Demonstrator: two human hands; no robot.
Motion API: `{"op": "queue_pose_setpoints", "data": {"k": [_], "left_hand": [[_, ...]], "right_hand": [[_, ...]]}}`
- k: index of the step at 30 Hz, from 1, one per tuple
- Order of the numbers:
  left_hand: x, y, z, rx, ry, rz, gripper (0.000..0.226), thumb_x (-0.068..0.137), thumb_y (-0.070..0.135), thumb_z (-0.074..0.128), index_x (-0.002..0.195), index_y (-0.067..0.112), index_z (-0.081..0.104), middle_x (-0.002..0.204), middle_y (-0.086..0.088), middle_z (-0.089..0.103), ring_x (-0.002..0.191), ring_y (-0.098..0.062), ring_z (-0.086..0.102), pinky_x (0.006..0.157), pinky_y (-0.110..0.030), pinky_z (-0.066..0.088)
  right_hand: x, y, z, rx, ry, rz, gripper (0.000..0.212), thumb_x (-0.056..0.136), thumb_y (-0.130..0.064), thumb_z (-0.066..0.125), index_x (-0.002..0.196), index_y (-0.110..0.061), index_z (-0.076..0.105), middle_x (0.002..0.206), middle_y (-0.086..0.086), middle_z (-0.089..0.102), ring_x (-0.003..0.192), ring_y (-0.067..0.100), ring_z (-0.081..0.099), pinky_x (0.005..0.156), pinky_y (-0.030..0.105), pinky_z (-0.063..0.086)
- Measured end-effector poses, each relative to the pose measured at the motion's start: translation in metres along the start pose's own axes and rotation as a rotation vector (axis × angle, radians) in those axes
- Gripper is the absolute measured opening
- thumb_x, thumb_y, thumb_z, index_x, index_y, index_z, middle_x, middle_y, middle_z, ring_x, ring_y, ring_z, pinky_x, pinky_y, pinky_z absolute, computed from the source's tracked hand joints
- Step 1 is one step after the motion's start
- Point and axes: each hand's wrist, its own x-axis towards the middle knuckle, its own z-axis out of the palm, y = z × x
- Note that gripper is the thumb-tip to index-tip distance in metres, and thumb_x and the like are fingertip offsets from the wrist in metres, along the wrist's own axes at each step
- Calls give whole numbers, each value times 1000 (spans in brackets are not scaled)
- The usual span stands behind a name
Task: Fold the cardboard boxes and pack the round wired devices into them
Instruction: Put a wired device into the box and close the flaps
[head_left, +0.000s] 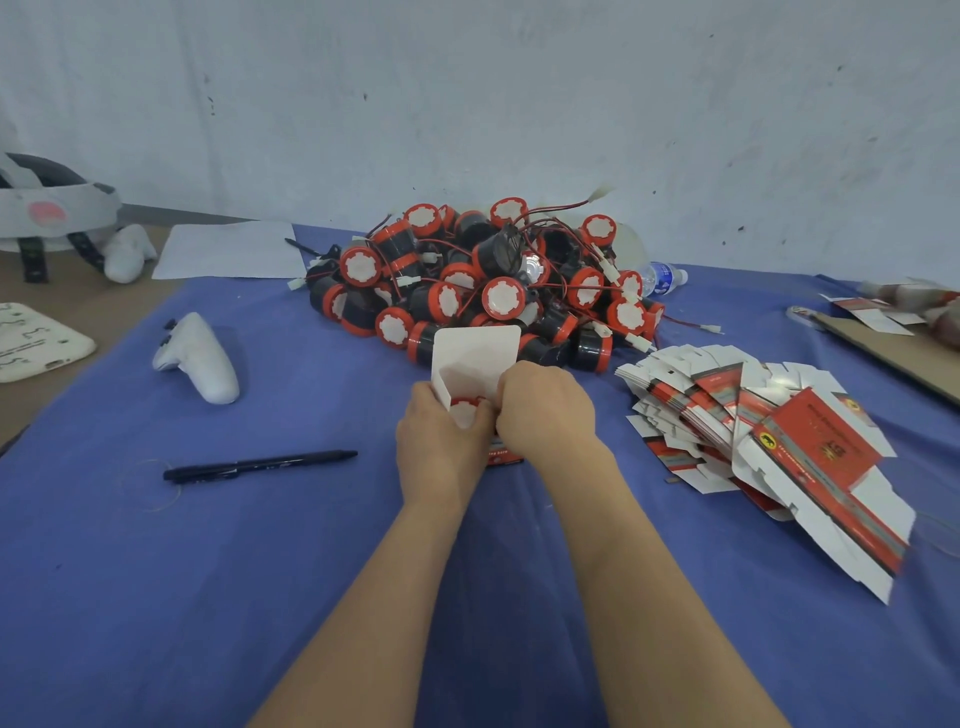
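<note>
Where your hands meet on the cloth (260, 571), your left hand (441, 441) wraps the box (475, 358), flap upright, and a device (464, 410) shows only its red rim inside. Your right hand (545, 410) curls over the mouth, fingertips hidden, so I cannot tell what it pinches. Your hands hide the box's lower half; the pile (483, 280) lies just behind.

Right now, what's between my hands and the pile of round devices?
In the head view, only the upright white flap of the box held by the left hand and right hand; the pile starts right behind it.
</note>
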Motion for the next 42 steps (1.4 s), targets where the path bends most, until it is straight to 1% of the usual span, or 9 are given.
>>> {"op": "queue_pose_setpoints", "data": {"k": [4,9,13,18,24,28,31,38,42], "left_hand": [[-1,1,-1,9,12,17,35,83,35,67,106,17,46,106,-2,60,99,-25,57,80,-44,53],[0,1,0,34,18,12,31,84,33,65,102,20,43,101,0,57,97,-24,57,76,-40,52],[0,1,0,57,22,9,29,85,31,63,101,19,42,102,-2,59,95,-24,56,73,-40,52],[-1,1,0,43,13,11,31,85,32,63,105,17,45,103,-1,59,97,-24,56,77,-43,53],[0,1,0,26,24,8,37,82,37,68,105,17,46,104,-1,59,96,-23,56,72,-36,50],[1,0,0,53,26,18,34,84,36,66,102,18,44,101,0,58,95,-25,57,73,-39,51],[1,0,0,49,15,17,33,84,37,66,101,20,43,100,0,58,95,-24,58,74,-40,52],[0,-2,0,20,3,54,32,85,36,65,100,19,43,98,0,58,92,-23,56,67,-36,48],[0,-2,-1,10,-14,60,30,85,33,65,101,19,44,99,1,58,96,-24,56,71,-38,49]], "right_hand": [[-1,6,0,8,-40,-29,13,87,-7,50,75,-10,46,71,5,42,83,27,40,56,28,32],[-4,18,-13,147,-177,-96,19,87,-3,48,87,2,65,89,20,65,75,33,54,69,39,50],[-10,22,-19,183,-187,-132,30,86,2,45,101,1,71,108,21,68,97,37,64,84,44,55],[-10,19,-18,82,-151,-125,19,90,-4,44,78,-4,57,77,11,57,67,24,48,61,32,43],[-8,13,-11,86,-254,-156,18,91,-6,43,81,1,56,74,13,53,59,21,42,54,29,36],[-4,22,-10,240,-48,-126,26,89,-8,45,95,3,68,94,17,69,79,32,61,70,36,53],[-3,24,-7,401,206,-89,21,89,-11,52,99,-14,70,102,1,68,91,20,61,79,36,53],[8,18,16,296,123,-86,19,94,-22,55,98,-14,71,97,4,68,93,23,61,80,40,53],[13,22,27,236,221,70,22,92,-27,59,108,-11,61,115,9,52,107,29,49,84,38,46]]}}
